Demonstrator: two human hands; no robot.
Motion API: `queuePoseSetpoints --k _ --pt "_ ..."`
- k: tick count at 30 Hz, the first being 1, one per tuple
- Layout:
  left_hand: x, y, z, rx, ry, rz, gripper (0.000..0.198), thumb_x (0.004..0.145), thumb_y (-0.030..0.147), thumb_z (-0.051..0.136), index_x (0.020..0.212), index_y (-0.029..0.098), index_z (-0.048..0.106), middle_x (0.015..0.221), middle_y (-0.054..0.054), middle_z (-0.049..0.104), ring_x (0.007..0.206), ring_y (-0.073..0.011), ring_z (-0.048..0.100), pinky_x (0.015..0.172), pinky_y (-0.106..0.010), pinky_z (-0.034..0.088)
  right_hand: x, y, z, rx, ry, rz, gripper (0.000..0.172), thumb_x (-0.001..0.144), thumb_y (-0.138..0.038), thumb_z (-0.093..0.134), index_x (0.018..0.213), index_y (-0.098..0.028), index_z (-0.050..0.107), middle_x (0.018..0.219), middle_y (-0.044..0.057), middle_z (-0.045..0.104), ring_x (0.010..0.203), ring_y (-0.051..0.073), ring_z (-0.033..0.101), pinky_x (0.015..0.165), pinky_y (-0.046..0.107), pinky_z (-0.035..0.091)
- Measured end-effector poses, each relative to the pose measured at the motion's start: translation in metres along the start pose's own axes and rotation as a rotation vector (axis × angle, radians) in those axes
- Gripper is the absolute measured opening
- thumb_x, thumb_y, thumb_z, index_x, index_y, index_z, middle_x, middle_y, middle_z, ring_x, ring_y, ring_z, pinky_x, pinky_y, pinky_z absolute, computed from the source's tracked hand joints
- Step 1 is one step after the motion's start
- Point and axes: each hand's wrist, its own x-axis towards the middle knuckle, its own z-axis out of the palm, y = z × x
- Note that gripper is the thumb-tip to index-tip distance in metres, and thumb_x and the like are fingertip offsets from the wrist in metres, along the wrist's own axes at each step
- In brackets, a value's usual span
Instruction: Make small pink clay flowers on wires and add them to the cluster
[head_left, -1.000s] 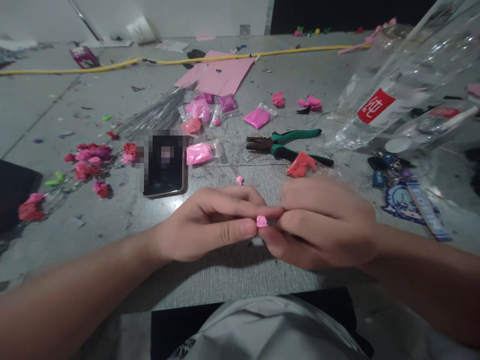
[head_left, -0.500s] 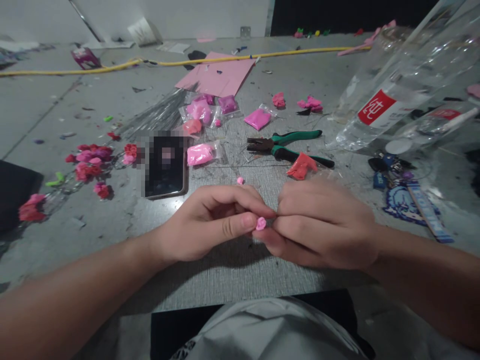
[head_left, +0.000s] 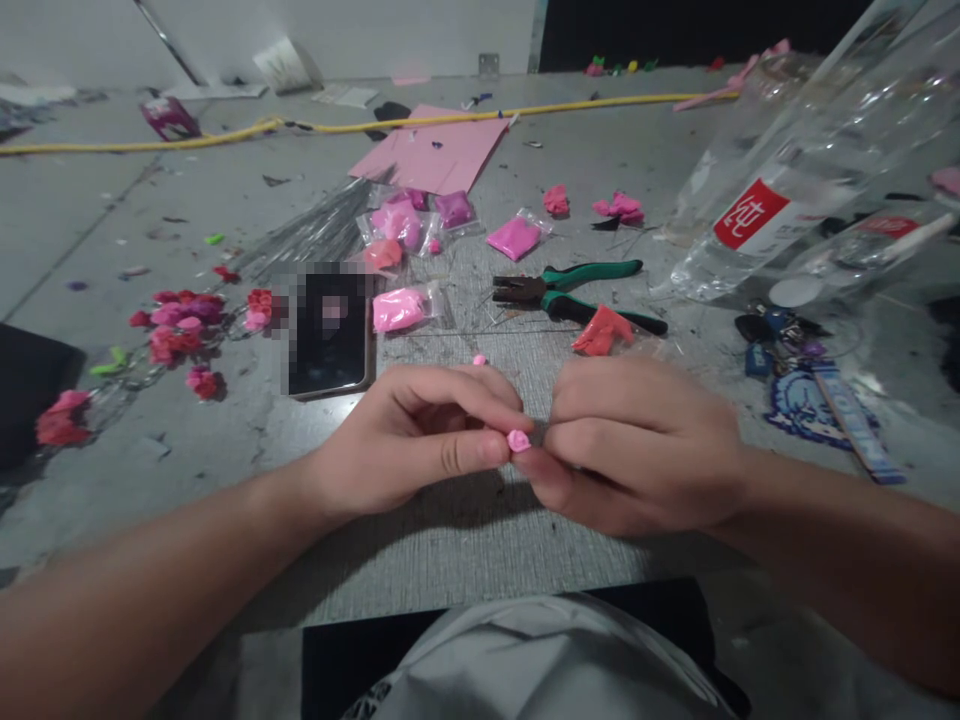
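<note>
Between the fingertips of both hands sits a small pink clay flower (head_left: 518, 441) with folded layers. My left hand (head_left: 420, 430) pinches it from the left with thumb and fingers. From the right, my right hand (head_left: 637, 450) is closed, its thumb tip touching the flower; its other fingers are curled and partly hidden. A small pink clay ball (head_left: 480, 360) lies on the table just beyond my left hand. Past my right hand lie an opened packet of red clay (head_left: 602, 331) and pliers (head_left: 555, 287) with green-black handles.
A phone (head_left: 330, 330) stands left of centre, beside clay packets (head_left: 400, 309) and thin wires (head_left: 315, 225). Finished-looking red and pink clay flowers (head_left: 176, 330) lie at left. Plastic bottles (head_left: 757, 215) and a keychain (head_left: 814, 405) are at right. A yellow cable (head_left: 450, 120) crosses the back.
The pink flower has turned slightly between my fingertips and shifted a little up and left. Both hands have moved only slightly; the things on the table lie as before.
</note>
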Motion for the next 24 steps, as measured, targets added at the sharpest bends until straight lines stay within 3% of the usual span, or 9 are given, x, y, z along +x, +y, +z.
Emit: queuePoseSetpoints --k 5,17,21,24 --pt "-0.001 0.0 0.0 -0.026 -0.03 -0.041 0.012 0.095 0.019 0.076 0.1 0.022 0.086 0.091 -0.007 0.074 0.085 -0.014 0.068 0.079 -0.024 0.056 0.001 0.002 -0.004 -0.001 -0.095 -0.067 0.041 0.104 -0.024 0.06 0.063 -0.023 0.056 0.061 -0.002 0.059 0.06 0.013 0.052 0.059 0.031 0.043" --pt "0.001 0.006 -0.003 -0.022 -0.146 -0.082 0.013 0.095 0.025 0.076 0.101 0.019 0.086 0.094 -0.01 0.074 0.085 -0.0169 0.069 0.078 -0.028 0.058 0.001 0.006 -0.003 0.075 -0.079 -0.031 0.041 0.106 -0.028 0.059 0.065 -0.023 0.06 0.061 -0.001 0.059 0.06 0.013 0.054 0.055 0.031 0.043" --pt "0.0 0.004 -0.006 -0.01 -0.155 -0.095 0.008 0.093 0.023 0.078 0.095 0.019 0.084 0.093 -0.009 0.075 0.084 -0.0164 0.07 0.078 -0.028 0.059 0.002 0.01 -0.006 0.1 -0.133 -0.053 0.043 0.104 -0.043 0.063 0.066 -0.025 0.059 0.06 -0.002 0.057 0.058 0.013 0.055 0.056 0.029 0.045" --pt "0.002 0.003 -0.009 0.07 -0.132 -0.063 0.01 0.095 0.025 0.076 0.094 0.019 0.083 0.092 -0.008 0.075 0.084 -0.0163 0.071 0.077 -0.027 0.059 0.002 0.015 -0.005 0.191 -0.057 0.02 0.045 0.106 -0.05 0.057 0.07 -0.025 0.061 0.062 -0.001 0.059 0.059 0.014 0.056 0.057 0.03 0.046"
